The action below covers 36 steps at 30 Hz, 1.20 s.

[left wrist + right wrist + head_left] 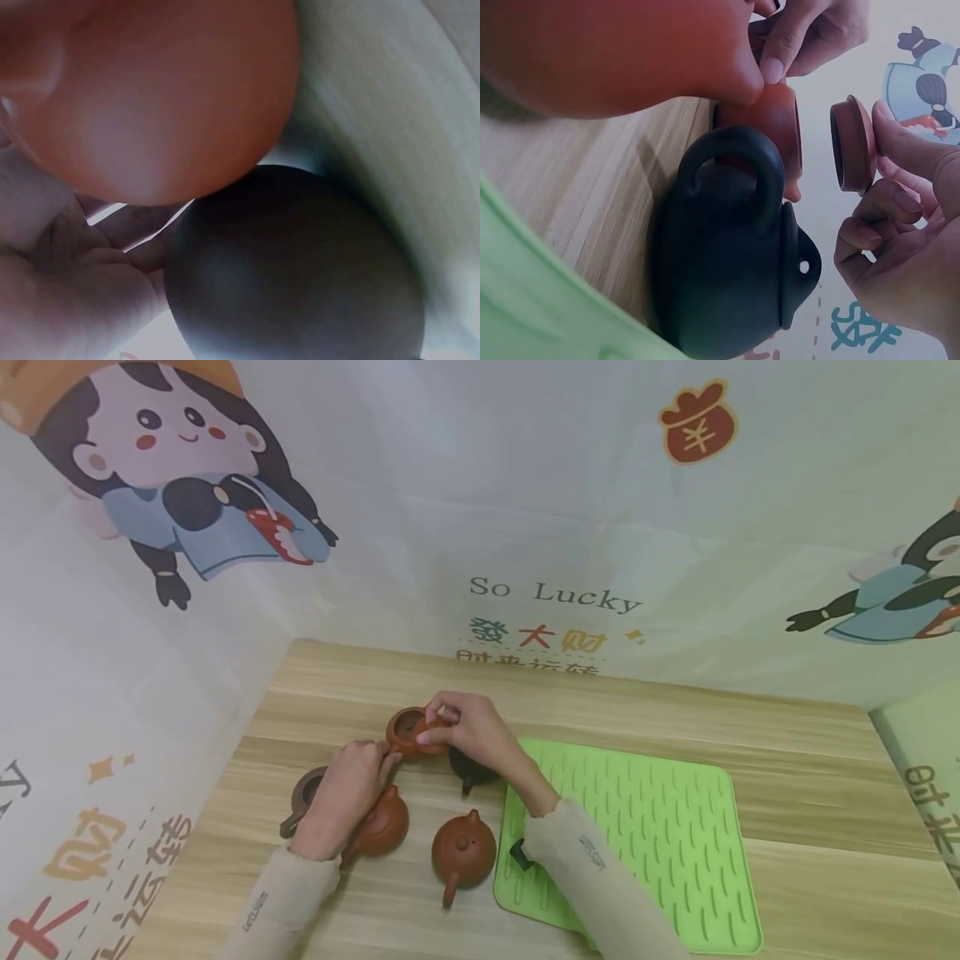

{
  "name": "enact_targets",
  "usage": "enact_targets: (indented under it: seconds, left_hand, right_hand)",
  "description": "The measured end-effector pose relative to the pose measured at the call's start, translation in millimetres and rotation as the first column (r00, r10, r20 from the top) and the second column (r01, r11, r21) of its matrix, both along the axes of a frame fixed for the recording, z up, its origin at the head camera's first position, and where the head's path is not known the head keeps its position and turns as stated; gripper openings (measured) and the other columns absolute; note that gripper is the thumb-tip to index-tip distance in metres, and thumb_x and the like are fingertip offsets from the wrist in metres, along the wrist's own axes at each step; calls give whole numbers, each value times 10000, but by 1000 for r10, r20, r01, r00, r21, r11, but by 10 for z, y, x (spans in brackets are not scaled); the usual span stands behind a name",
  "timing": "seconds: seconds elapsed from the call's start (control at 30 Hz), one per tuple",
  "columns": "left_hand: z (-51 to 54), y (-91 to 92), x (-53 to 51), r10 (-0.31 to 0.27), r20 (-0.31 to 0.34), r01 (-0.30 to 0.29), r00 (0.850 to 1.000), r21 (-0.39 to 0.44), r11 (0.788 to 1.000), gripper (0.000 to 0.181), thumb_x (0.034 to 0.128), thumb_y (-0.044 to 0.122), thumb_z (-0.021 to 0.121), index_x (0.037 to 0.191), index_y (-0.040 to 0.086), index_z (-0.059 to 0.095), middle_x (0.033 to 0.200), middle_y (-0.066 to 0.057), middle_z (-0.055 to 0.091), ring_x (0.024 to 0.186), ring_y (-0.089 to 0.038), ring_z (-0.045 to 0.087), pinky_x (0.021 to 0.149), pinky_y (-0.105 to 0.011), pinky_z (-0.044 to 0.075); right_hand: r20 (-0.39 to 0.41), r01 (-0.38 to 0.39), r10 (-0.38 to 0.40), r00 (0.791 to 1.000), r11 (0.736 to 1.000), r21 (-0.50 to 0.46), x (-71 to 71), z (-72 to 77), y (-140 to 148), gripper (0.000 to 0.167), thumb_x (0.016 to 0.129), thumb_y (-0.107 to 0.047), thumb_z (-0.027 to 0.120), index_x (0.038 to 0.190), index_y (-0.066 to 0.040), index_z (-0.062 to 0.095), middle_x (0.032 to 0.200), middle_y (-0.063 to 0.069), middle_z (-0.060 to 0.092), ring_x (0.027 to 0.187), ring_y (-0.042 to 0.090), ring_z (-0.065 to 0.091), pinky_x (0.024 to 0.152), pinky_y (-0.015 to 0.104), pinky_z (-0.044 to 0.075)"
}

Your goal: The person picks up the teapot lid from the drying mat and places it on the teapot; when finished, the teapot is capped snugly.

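A red-brown lid [853, 146] is pinched between the thumb and curled fingers of the right hand [468, 727]. It is held above an open teapot [402, 747], apart from the rim. The open teapot, standing on the wooden table [810, 760], is pinched at its near left side by the thumb and fingers of the left hand [347, 797]; how far they wrap around cannot be told. To the right of that pot, a black teapot [724, 262] is partly covered by the right hand in the head view. Under the left wrist, a lidded orange-brown teapot [386, 823] is half hidden, with a dark brown teapot [303, 795] beside it. Nearer the person, a round lidded teapot [463, 852] is seen, and farther right, a green mat [660, 843] is crossed by the right sleeve [600, 877].
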<state>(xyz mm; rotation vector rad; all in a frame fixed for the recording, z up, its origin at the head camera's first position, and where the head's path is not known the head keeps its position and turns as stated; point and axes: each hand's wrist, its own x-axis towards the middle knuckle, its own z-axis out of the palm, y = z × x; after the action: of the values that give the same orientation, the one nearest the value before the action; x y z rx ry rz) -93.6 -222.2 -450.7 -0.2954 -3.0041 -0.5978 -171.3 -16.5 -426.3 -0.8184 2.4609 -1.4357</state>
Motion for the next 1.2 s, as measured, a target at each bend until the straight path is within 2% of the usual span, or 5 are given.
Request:
enact_targets:
  seconds: [0.23,0.5,0.77,1.03,1.2]
  left_hand:
    - [-2,1,1,5,3,-5,1000,7,1000,160,1058,67,716,933,-22,761,702,-84,660,645,-191,630,594,-400,552]
    - [-1,0,17,3,17,-4,1000,45,999,201,1071,74,700,891,-7,739,659,-45,600,615,-161,570,571,-369,519]
    - [-11,4,10,1,-38,-1,999,13,1000,168,1046,66,729,900,-14,755,691,-87,661,654,-237,669,599,-437,566]
    - [-24,5,13,-16,-72,16,997,12,1000,212,1038,53,738,834,-5,723,658,-75,626,615,-216,632,565,-407,539]
    - [-20,6,12,-1,-49,3,999,35,999,222,1043,44,727,827,-4,718,649,-49,585,615,-185,576,573,-395,524]
  right_hand:
    - [14,12,-12,1000,1000,21,-53,-34,-106,227,909,-139,911,943,-69,698,728,-48,411,711,68,404,710,215,353]
    - [-12,36,-35,999,995,94,-88,-20,-215,251,917,-204,913,965,-81,699,724,-66,488,698,67,441,674,210,367]
    - [-14,94,-93,996,983,158,-117,-50,-292,271,914,-259,922,950,-114,695,784,-33,610,722,78,515,638,219,384]
    - [-9,121,-121,993,975,185,-131,-98,-360,279,911,-271,925,940,-122,691,792,-26,625,721,84,527,616,224,377]
    - [-18,138,-137,990,962,234,-136,-89,-418,303,914,-316,923,945,-139,680,809,-33,632,737,94,548,618,232,388]
